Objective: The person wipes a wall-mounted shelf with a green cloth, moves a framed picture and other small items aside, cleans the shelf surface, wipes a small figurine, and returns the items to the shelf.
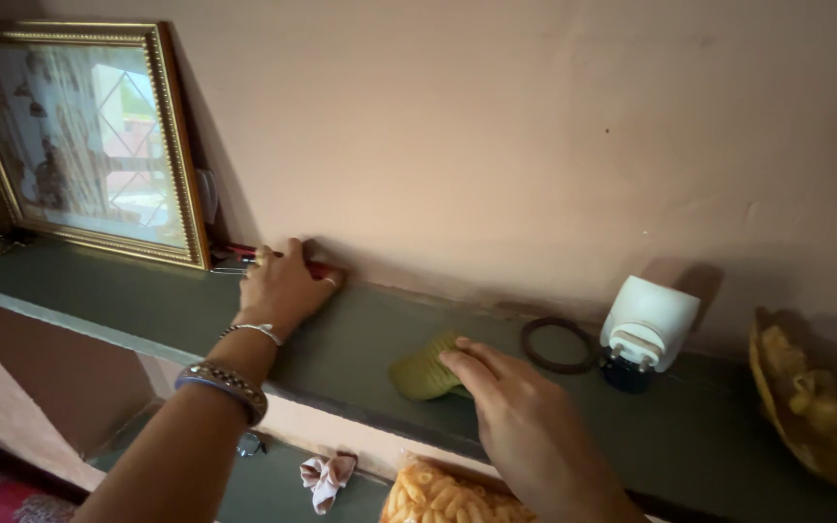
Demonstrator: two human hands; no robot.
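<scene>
Setting: a dark green stone shelf (pixel 128 305) runs along a pale pink plastered wall (pixel 535 136), seen from above by the person's head camera.
Left hand: the left hand (pixel 283 286) lies palm down at the back of the shelf, fingers curled over a slim red pen-like object (pixel 244 251) that lies against the wall; only its ends show, so whether the fingers truly clasp it cannot be told. Silver and blue bangles (pixel 230 380) circle the wrist.
Right hand: the right hand (pixel 525 416) rests with flat, loosely spread fingers pressing on a small olive-green ribbed cloth pad (pixel 421 371) near the shelf's front edge; nothing is gripped.
Left of the hands: a gold-framed glass picture (pixel 84 136) leans against the wall, just beside the red object.
Right of the hands: a dark brown ring-shaped band (pixel 558 345) lies flat, next to a white plug adapter on a dark base (pixel 643 331); further right, a golden-brown shell-shaped dish (pixel 811 407).
Below the shelf: a pale pink fabric scrunchie (pixel 326 477) and an orange knitted item (pixel 438 496).
</scene>
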